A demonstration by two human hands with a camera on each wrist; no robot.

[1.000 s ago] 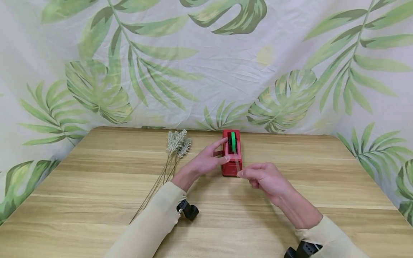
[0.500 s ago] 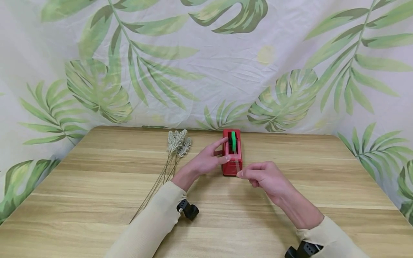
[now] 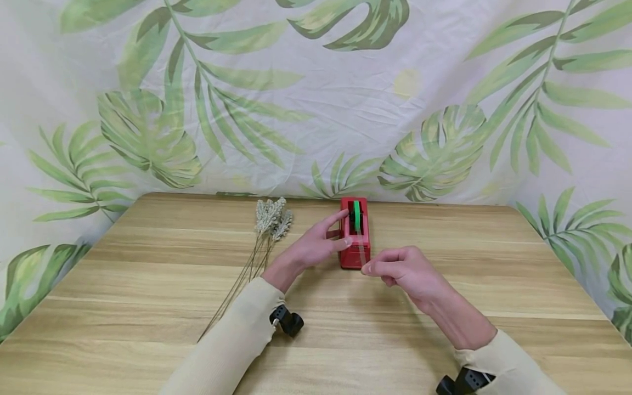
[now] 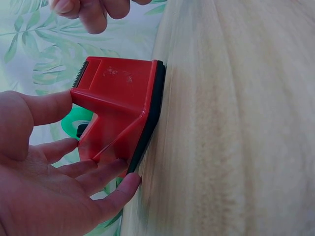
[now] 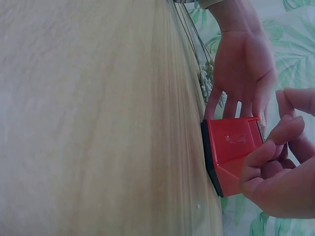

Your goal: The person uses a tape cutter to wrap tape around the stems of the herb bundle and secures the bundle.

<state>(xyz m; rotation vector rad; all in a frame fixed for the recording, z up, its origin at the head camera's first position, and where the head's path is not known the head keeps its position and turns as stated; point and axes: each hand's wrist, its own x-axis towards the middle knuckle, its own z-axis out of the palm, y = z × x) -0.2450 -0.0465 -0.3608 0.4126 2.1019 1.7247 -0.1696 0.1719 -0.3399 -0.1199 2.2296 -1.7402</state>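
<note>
A red tape dispenser (image 3: 354, 258) with a green tape roll (image 3: 357, 217) stands near the table's back edge. My left hand (image 3: 316, 245) steadies it from the left. In the left wrist view its mostly straight fingers (image 4: 98, 178) lie along the side of the dispenser (image 4: 118, 91), and the thumb touches the upper edge by the toothed cutter (image 4: 80, 73). A clear strip of tape (image 3: 362, 249) runs from the roll over the dispenser's front. Its end is pinched between thumb and index finger of my right hand (image 3: 407, 275), just off the front right corner.
Left of the dispenser lies a bunch of dried flowers (image 3: 270, 216), long thin stems reaching toward the front left. A leaf-printed cloth (image 3: 345, 109) hangs behind the wooden table (image 3: 123, 285). Black cameras (image 3: 287, 321) sit on both wrists.
Both hands stay almost where they were. The right fingertips still pinch the tape, with hardly any shift, and the dispenser stays in place.
</note>
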